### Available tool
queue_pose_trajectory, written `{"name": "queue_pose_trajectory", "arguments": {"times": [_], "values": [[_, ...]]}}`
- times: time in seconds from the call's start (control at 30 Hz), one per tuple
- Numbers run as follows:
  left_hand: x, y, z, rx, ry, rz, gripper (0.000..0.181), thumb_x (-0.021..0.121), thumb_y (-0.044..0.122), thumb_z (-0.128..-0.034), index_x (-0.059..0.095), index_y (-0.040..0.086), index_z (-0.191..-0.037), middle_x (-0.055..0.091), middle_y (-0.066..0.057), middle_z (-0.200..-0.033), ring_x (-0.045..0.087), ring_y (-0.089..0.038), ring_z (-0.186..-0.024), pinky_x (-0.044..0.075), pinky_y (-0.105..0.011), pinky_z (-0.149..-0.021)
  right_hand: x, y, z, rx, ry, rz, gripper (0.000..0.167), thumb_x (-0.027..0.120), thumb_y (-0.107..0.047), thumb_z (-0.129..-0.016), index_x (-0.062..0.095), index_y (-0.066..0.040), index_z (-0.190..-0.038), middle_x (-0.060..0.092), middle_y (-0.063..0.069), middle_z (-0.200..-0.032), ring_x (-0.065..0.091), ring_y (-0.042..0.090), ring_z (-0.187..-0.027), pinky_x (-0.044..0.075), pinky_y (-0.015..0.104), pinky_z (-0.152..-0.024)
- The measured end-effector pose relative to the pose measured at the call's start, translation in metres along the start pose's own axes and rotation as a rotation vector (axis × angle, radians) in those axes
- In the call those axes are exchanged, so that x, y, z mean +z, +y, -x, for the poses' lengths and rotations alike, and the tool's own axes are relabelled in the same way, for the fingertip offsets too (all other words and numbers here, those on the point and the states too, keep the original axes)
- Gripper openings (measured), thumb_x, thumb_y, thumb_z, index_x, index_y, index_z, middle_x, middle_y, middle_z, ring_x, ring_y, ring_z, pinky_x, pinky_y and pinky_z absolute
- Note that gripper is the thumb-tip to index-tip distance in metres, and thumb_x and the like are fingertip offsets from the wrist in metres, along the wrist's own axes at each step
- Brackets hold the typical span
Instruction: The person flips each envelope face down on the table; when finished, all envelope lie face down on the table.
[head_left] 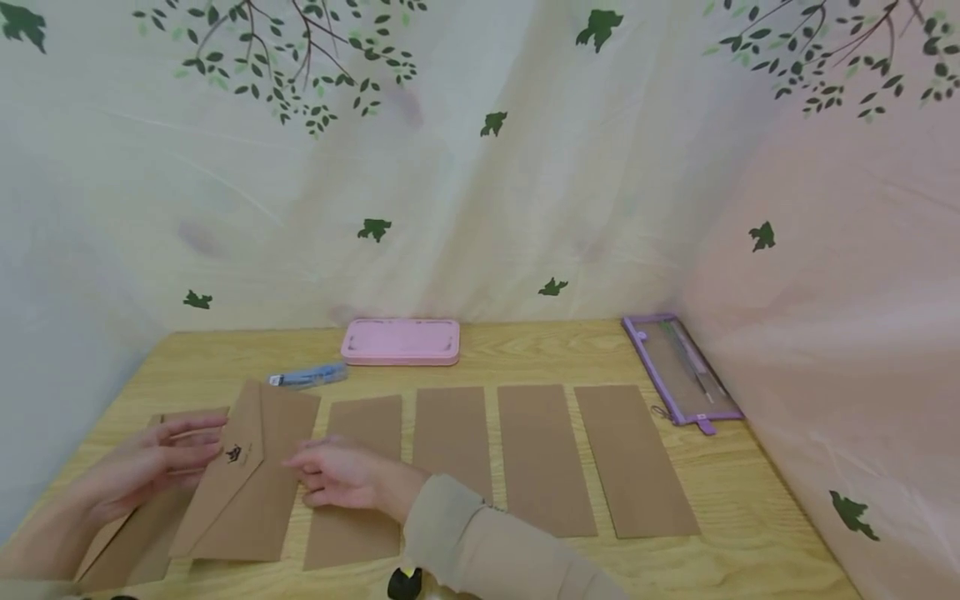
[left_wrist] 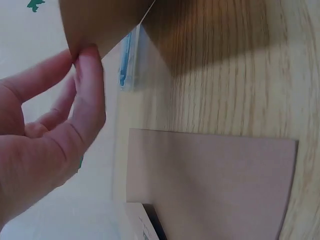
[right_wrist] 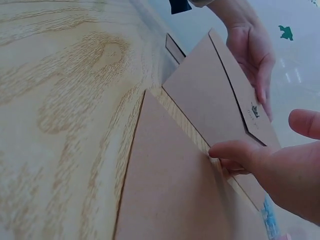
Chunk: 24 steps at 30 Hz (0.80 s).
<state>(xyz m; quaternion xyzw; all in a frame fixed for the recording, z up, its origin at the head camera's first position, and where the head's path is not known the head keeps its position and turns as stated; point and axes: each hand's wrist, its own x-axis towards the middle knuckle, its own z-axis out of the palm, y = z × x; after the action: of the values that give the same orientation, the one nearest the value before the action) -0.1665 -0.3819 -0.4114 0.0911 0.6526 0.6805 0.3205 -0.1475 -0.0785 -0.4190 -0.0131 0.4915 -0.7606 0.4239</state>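
A brown paper envelope (head_left: 258,483) with a pointed flap and a small dark printed mark is tilted up off the table. My left hand (head_left: 161,462) pinches its left edge between thumb and fingers, as the left wrist view shows. Close by its right edge is my right hand (head_left: 345,473), fingers loosely bent and thumb spread apart; whether a fingertip touches the paper is hard to tell. Beneath the right hand lies another brown envelope (head_left: 352,533). Under the left hand, a further brown envelope (head_left: 146,542) is partly hidden.
To the right, more brown envelopes lie in a row, ending with one (head_left: 637,458) at the far right. Along the back are a blue pen-like item in clear wrapping (head_left: 311,376), a pink case (head_left: 401,342) and a purple-edged zip pouch (head_left: 682,367). Printed curtains surround the wooden table (head_left: 765,517).
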Motion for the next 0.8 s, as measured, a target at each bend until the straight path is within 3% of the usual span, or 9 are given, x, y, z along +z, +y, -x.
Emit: {"name": "queue_pose_trajectory", "arguments": {"times": [0.07, 0.17, 0.3, 0.4, 0.43, 0.47, 0.6, 0.67, 0.8], "values": [[0.001, 0.001, 0.002, 0.028, -0.054, 0.04, 0.049, 0.037, -0.001, -0.1083, 0.059, 0.036, -0.132, 0.063, 0.011, -0.129, 0.063, -0.011, -0.116, 0.056, -0.034, -0.094, 0.0, 0.0, -0.001, -0.001, 0.002, 0.001, 0.064, 0.054, -0.002, -0.1, 0.024, 0.007, -0.156, 0.028, 0.027, -0.16, 0.02, 0.046, -0.149, 0.016, 0.065, -0.118], [0.003, 0.003, 0.004, 0.037, -0.088, 0.069, 0.051, 0.034, -0.002, -0.1088, 0.058, 0.034, -0.136, 0.06, 0.012, -0.133, 0.061, -0.012, -0.118, 0.055, -0.036, -0.096, -0.001, 0.0, 0.0, -0.001, -0.002, 0.006, 0.064, 0.054, -0.002, -0.1, 0.025, 0.005, -0.157, 0.026, 0.028, -0.16, 0.019, 0.046, -0.149, 0.016, 0.064, -0.118], [0.006, 0.007, 0.004, 0.016, -0.054, -0.008, 0.047, 0.034, 0.004, -0.1103, 0.055, 0.036, -0.138, 0.053, 0.018, -0.136, 0.058, -0.009, -0.119, 0.055, -0.038, -0.094, -0.002, -0.002, 0.0, 0.001, -0.012, 0.008, 0.066, 0.056, -0.002, -0.099, 0.026, 0.002, -0.158, 0.026, 0.027, -0.161, 0.018, 0.045, -0.149, 0.016, 0.064, -0.118], [0.01, 0.009, 0.004, -0.001, -0.025, -0.085, 0.044, 0.033, 0.01, -0.1116, 0.054, 0.039, -0.138, 0.049, 0.015, -0.133, 0.055, -0.007, -0.113, 0.056, -0.039, -0.092, -0.003, -0.004, 0.001, 0.002, -0.028, 0.028, 0.069, 0.058, -0.004, -0.099, 0.024, -0.001, -0.159, 0.027, 0.026, -0.161, 0.02, 0.044, -0.149, 0.019, 0.065, -0.117], [0.012, 0.01, 0.003, 0.003, -0.03, -0.094, 0.044, 0.033, 0.011, -0.1119, 0.053, 0.038, -0.139, 0.049, 0.012, -0.13, 0.055, -0.008, -0.11, 0.056, -0.039, -0.091, -0.003, -0.004, 0.001, 0.006, -0.028, 0.04, 0.069, 0.059, -0.005, -0.099, 0.024, -0.002, -0.159, 0.039, 0.025, -0.154, 0.033, 0.04, -0.145, 0.021, 0.065, -0.117], [0.013, 0.009, 0.002, 0.006, -0.036, -0.092, 0.044, 0.032, 0.011, -0.1121, 0.054, 0.038, -0.139, 0.049, 0.01, -0.126, 0.055, -0.009, -0.106, 0.057, -0.039, -0.089, -0.003, -0.005, 0.001, 0.006, -0.031, 0.051, 0.07, 0.06, -0.005, -0.099, 0.025, -0.003, -0.16, 0.04, 0.024, -0.154, 0.035, 0.038, -0.144, 0.023, 0.066, -0.116], [0.019, 0.007, -0.002, 0.056, -0.109, -0.02, 0.047, 0.027, 0.008, -0.1121, 0.055, 0.034, -0.14, 0.053, 0.007, -0.117, 0.056, -0.008, -0.098, 0.057, -0.034, -0.086, -0.003, -0.005, 0.0, 0.014, -0.033, 0.066, 0.071, 0.063, -0.006, -0.099, 0.026, -0.007, -0.16, 0.045, 0.02, -0.149, 0.042, 0.03, -0.138, 0.027, 0.069, -0.113], [0.022, 0.006, -0.004, 0.09, -0.167, 0.04, 0.051, 0.023, 0.005, -0.1117, 0.055, 0.031, -0.142, 0.058, 0.009, -0.123, 0.059, -0.009, -0.103, 0.057, -0.035, -0.088, -0.003, -0.005, 0.0, 0.014, -0.035, 0.058, 0.071, 0.063, -0.005, -0.099, 0.026, -0.006, -0.16, 0.034, 0.025, -0.157, 0.031, 0.034, -0.146, 0.026, 0.07, -0.112], [0.025, 0.004, -0.01, 0.117, -0.264, 0.142, 0.055, 0.017, 0.003, -0.1109, 0.053, 0.028, -0.144, 0.059, 0.007, -0.14, 0.061, -0.017, -0.119, 0.055, -0.038, -0.096, -0.002, -0.005, 0.0, 0.012, -0.028, 0.043, 0.07, 0.062, -0.006, -0.1, 0.026, -0.006, -0.159, 0.026, 0.029, -0.16, 0.024, 0.041, -0.149, 0.027, 0.069, -0.112]]}}
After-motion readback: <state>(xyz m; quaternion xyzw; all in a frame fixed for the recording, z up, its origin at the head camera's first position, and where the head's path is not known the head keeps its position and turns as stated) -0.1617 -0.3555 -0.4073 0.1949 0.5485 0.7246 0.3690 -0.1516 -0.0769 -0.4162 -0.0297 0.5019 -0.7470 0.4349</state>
